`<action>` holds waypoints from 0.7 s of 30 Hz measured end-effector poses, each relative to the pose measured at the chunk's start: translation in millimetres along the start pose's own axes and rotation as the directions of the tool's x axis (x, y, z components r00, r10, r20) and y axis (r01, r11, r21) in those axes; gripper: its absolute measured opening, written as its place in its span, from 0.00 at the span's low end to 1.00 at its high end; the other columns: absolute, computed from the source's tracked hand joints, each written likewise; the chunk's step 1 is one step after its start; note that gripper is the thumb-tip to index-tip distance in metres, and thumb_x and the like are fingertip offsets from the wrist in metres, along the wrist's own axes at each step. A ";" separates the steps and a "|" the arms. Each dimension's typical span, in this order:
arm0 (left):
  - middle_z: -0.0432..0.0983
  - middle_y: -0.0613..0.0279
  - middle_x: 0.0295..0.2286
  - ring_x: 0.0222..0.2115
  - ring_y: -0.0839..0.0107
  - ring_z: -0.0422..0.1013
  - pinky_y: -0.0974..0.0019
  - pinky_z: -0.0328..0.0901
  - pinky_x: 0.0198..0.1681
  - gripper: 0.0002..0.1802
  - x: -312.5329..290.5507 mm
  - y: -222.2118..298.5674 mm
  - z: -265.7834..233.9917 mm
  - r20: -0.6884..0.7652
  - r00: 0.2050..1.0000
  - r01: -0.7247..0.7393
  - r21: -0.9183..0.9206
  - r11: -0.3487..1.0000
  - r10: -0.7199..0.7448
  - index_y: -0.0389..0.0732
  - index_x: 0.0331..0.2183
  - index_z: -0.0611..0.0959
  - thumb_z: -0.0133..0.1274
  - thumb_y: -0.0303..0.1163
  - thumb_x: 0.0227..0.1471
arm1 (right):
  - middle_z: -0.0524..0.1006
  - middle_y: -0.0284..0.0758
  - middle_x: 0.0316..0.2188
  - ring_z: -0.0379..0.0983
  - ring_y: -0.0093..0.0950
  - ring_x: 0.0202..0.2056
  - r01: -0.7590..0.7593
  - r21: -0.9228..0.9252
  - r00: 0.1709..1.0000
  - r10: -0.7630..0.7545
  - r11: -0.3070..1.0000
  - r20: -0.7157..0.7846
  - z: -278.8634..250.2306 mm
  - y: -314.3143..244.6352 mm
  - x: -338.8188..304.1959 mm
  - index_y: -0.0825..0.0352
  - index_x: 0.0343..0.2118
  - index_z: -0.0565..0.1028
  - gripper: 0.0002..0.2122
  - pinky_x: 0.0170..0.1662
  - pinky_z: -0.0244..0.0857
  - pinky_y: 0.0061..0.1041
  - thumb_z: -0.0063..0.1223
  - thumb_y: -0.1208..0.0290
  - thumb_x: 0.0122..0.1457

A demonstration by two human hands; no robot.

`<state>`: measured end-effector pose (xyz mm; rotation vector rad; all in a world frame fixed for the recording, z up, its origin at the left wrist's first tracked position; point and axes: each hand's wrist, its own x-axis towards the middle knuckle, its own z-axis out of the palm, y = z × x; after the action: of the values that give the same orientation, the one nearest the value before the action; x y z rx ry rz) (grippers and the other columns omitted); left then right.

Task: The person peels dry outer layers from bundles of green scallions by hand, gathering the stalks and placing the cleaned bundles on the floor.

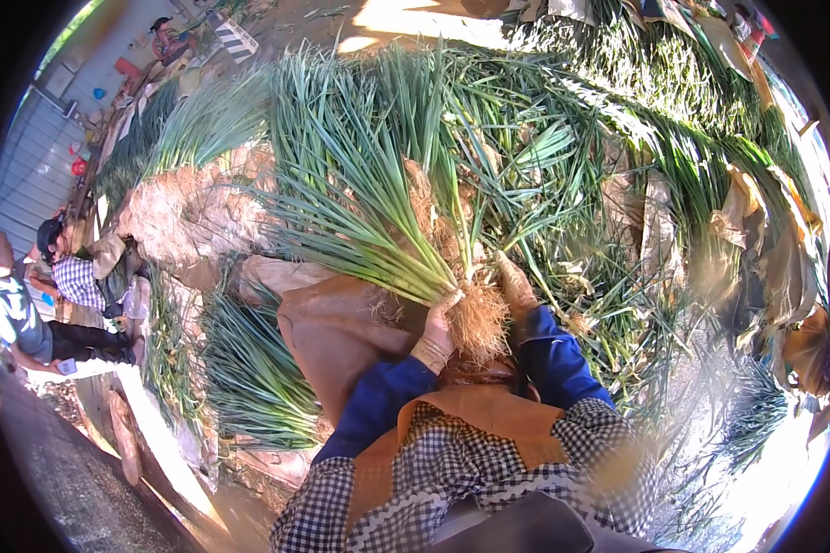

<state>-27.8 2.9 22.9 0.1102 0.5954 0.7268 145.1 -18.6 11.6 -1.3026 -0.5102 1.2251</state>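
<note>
Right, my left hand [436, 339] is clamped around the neck of this green onion bunch [378, 221], just above the root clump [478, 323], and my right hand [516, 288] is pressed against the roots; how far it closes I can't tell. The stalks look floppy and light, so the firm white base seems the best grip.

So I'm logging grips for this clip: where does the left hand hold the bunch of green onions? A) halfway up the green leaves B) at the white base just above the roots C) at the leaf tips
B: the left hand closes around the bunch of green onions at its pale base, right beside the tangled roots.
</note>
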 end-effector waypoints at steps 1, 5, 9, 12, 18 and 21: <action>0.74 0.56 0.33 0.33 0.63 0.72 0.58 0.69 0.40 0.16 -0.2 1.0 -7.6 0.015 0.999 -0.050 0.052 0.997 0.049 0.33 0.40 0.75 0.49 0.26 0.45 | 0.70 0.30 0.21 0.64 0.20 0.21 -0.006 -0.030 0.999 0.004 1.000 -0.044 8.4 -4.4 1.6 0.65 0.40 0.71 0.23 0.25 0.57 0.17 0.36 0.48 0.58; 0.74 0.61 0.31 0.31 0.71 0.71 0.67 0.69 0.37 0.14 2.4 -1.5 0.7 -0.009 0.999 -0.032 0.067 0.997 0.033 0.36 0.39 0.76 0.48 0.26 0.47 | 0.73 0.34 0.27 0.68 0.22 0.25 0.041 0.530 0.995 0.014 0.847 -0.100 6.9 -6.7 8.3 0.66 0.46 0.66 0.20 0.28 0.60 0.17 0.35 0.55 0.59; 0.74 0.60 0.33 0.33 0.68 0.71 0.65 0.68 0.39 0.14 -22.6 8.7 27.0 0.025 0.999 0.034 0.091 0.995 -0.036 0.35 0.39 0.75 0.48 0.28 0.48 | 0.74 0.38 0.34 0.71 0.27 0.31 0.194 0.329 0.951 -0.260 0.924 0.169 8.0 -6.4 17.2 0.68 0.57 0.54 0.31 0.37 0.67 0.26 0.52 0.66 0.50; 0.74 0.59 0.34 0.32 0.68 0.71 0.65 0.68 0.39 0.14 13.7 0.8 -20.9 -0.016 0.999 -0.033 0.137 0.990 0.036 0.33 0.39 0.76 0.47 0.28 0.49 | 0.73 0.38 0.36 0.71 0.26 0.32 0.154 0.089 0.875 -0.178 0.984 0.450 -1.8 -3.7 40.6 0.67 0.55 0.58 0.32 0.36 0.67 0.24 0.56 0.65 0.47; 0.74 0.58 0.30 0.30 0.68 0.72 0.66 0.69 0.36 0.13 2.0 3.2 5.6 0.024 0.996 -0.089 0.100 0.991 0.087 0.33 0.38 0.75 0.46 0.27 0.49 | 0.73 0.38 0.38 0.71 0.30 0.38 -0.164 0.410 0.860 -0.073 0.897 0.506 -5.0 23.8 18.9 0.71 0.52 0.62 0.25 0.45 0.64 0.28 0.50 0.67 0.51; 0.74 0.55 0.31 0.32 0.64 0.72 0.61 0.69 0.38 0.12 -13.8 8.0 31.0 0.073 0.997 0.029 0.120 0.992 -0.038 0.34 0.37 0.75 0.45 0.28 0.49 | 0.73 0.40 0.41 0.70 0.31 0.40 -0.025 0.256 0.956 -0.052 0.966 0.289 -20.0 44.2 4.7 0.74 0.45 0.68 0.16 0.45 0.64 0.29 0.43 0.70 0.55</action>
<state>-23.7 3.1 57.5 0.2365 0.5669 0.6516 146.8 -31.6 -35.4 -0.9000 -0.5489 1.4325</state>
